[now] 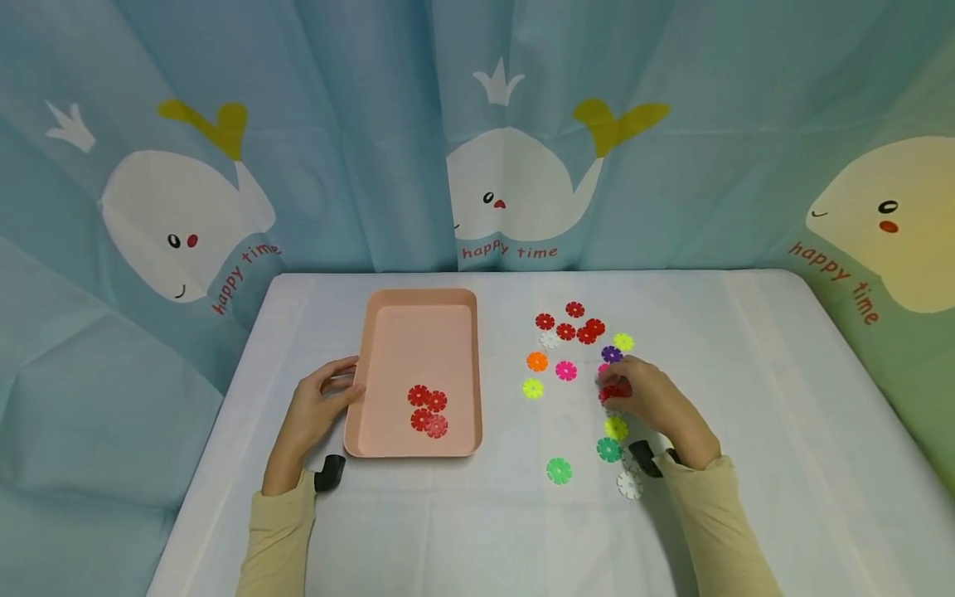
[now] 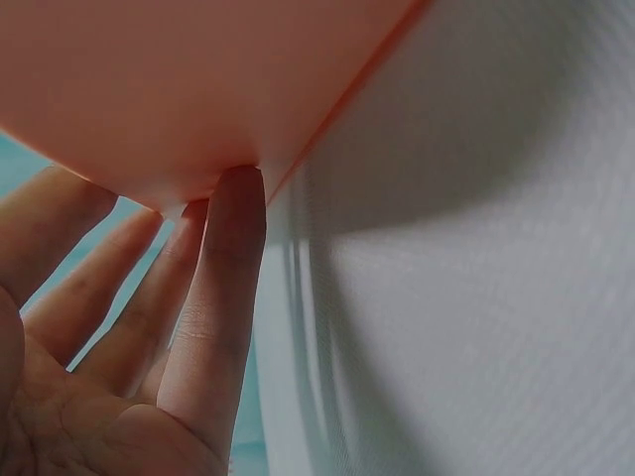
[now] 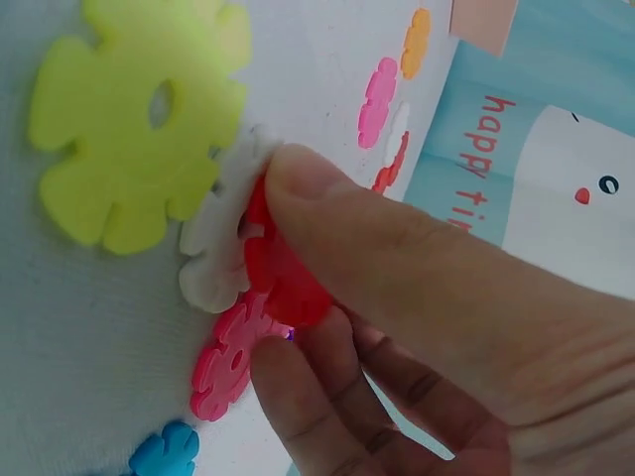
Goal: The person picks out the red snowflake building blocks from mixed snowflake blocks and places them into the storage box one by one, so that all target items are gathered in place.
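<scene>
A pink tray lies on the left half of the table with several red snowflake discs in its near part. My left hand touches the tray's left side, and in the left wrist view its fairly straight fingers rest against the outer wall. My right hand pinches a red snowflake disc between thumb and fingers. Beside it, in the right wrist view, are a white disc, a pink disc and a large yellow disc.
More red discs lie in a group toward the back. Orange, yellow, magenta, purple, green and white discs are scattered nearby. A curtain with whale prints hangs behind the table.
</scene>
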Tool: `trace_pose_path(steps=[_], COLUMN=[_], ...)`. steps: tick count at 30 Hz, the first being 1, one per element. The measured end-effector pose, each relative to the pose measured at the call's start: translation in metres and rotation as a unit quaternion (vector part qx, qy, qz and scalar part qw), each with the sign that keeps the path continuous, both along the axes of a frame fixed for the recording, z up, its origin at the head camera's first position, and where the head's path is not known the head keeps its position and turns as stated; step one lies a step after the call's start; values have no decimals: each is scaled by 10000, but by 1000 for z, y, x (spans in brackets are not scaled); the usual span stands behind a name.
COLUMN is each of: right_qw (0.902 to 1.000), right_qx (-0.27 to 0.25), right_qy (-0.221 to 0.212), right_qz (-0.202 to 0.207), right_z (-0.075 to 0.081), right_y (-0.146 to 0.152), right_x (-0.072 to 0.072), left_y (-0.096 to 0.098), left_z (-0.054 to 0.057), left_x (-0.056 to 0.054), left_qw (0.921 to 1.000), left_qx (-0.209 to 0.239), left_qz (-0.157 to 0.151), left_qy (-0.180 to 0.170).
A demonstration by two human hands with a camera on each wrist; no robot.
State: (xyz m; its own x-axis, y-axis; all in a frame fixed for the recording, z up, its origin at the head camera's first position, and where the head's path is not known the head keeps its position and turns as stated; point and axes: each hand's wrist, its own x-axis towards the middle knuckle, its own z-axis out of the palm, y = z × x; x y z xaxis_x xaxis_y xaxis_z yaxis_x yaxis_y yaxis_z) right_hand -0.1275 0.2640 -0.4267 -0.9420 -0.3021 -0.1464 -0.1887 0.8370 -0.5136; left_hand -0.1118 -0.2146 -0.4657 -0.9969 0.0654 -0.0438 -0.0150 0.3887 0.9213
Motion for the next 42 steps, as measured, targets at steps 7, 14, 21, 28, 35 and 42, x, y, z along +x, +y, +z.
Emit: trace_pose_path(steps=[7,14,21,28,35,42], right_qw=[9999,9998,9990,9989,9991,9992], right_qx=[-104,-161,-312,-252,-244,-361], right_qy=[-94,-147,-290,-368,-317,-138], right_qz=[32,-30,-136,-169,-118,-55], right_z=[-2,-3,-2,0,2,5], right_y=[0,0,-3,-7,-12,-18], right_x=[-1,1,1,-1,-1,-1], left_y=[0,0,1,0,1,1], left_z=[0,-1,2,1,1,1], left_x=[0,0,1,1,1,1], left_qw=[10000,10000,10000,9999,9999,9999], left_qx=[-54,24,-32,-66,21,46], left_qz=[11,-1,-36,-12,-5,16], left_qy=[-28,-24,-18,-81,-112,-162])
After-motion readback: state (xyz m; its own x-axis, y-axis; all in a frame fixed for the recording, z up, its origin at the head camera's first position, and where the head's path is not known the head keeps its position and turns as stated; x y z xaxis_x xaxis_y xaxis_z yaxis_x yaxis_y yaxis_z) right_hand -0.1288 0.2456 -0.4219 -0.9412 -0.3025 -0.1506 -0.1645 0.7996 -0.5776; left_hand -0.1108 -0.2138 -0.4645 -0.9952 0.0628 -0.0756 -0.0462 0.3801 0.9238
